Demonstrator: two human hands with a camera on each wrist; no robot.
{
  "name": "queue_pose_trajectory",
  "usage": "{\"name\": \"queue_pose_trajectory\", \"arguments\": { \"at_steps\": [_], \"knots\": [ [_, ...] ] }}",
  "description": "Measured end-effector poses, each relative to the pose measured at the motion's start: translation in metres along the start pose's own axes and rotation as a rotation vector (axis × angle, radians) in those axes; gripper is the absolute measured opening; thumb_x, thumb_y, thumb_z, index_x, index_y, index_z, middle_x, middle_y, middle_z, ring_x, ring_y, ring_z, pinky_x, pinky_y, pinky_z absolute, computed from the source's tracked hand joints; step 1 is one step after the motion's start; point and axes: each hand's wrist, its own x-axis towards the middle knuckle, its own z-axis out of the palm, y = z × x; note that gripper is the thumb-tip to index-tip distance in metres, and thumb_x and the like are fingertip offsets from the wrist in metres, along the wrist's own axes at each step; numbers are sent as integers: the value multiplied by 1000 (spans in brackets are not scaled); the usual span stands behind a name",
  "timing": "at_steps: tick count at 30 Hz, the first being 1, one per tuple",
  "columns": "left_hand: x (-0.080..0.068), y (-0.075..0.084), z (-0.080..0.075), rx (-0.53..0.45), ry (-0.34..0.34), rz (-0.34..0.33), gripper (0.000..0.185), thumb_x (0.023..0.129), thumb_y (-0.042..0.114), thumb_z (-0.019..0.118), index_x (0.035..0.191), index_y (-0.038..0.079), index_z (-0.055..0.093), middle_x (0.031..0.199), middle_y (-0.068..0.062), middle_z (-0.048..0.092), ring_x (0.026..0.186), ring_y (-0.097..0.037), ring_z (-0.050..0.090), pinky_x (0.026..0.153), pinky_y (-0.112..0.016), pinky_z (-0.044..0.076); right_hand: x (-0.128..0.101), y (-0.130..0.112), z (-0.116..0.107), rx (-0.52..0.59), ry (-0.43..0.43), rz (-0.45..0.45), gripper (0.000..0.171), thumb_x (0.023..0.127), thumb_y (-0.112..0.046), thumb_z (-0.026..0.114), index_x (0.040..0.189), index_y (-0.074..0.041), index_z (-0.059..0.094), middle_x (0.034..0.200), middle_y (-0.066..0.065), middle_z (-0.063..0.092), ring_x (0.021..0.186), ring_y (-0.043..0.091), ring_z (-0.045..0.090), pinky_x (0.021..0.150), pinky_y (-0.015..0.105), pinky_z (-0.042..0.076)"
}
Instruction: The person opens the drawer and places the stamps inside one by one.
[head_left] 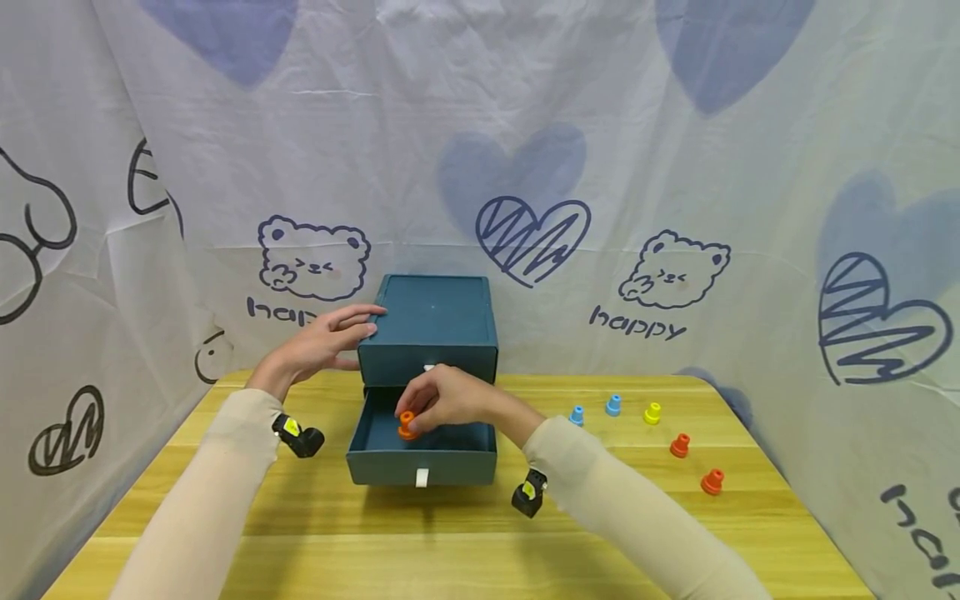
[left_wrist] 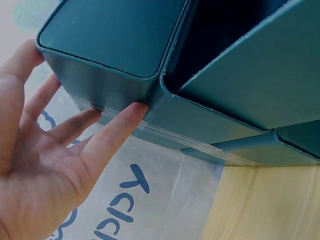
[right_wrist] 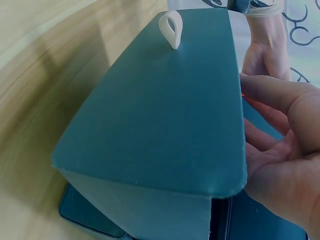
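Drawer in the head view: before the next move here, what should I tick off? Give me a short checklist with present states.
1. Drawer open: ok, pulled out.
2. Orange piece held: ok, the right hand pinches it, narrow end up.
3. Cabinet touched by the left hand: ok, at its side.
4. Orange piece resting on the drawer's floor: cannot tell, contact is unclear.
5. Drawer free to be pushed shut: not ok, the right hand is in the way.
6. Right sleeve clear of the nearest blue piece: cannot tell, they overlap or nearly so in the head view.
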Motion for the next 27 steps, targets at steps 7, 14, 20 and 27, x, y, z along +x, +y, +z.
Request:
{"name": "queue_pose_trajectory", "arguments": {
  "at_steps": [7,14,20,27],
  "knots": [
    [1,0,0,1,1,-3,62,107,40,55,161,17,34,172,-19,17,154,-58,16,110,-68,44,-2,-1,1,32,12,22,27,94,-3,73,121,1,72,119,22,74,99,18,73,88,27,63],
    [2,-1,0,-1,3,-11,63,107,41,56,161,18,34,173,-18,18,154,-57,16,110,-69,43,-8,0,-4,48,26,26,28,93,-3,74,121,1,72,120,23,74,102,21,74,89,28,63],
    [2,-2,0,-1,12,-13,63,106,42,56,161,19,35,172,-18,19,154,-57,17,110,-69,43,-17,4,-10,62,41,19,27,93,-3,74,120,1,73,121,22,74,102,19,74,87,30,64],
    [2,-1,0,-6,6,-9,63,106,41,56,161,18,35,173,-18,18,155,-57,16,110,-69,43,-35,10,-21,98,48,-33,30,93,-1,73,122,6,70,124,26,72,108,24,73,89,29,64]
  ]
}}
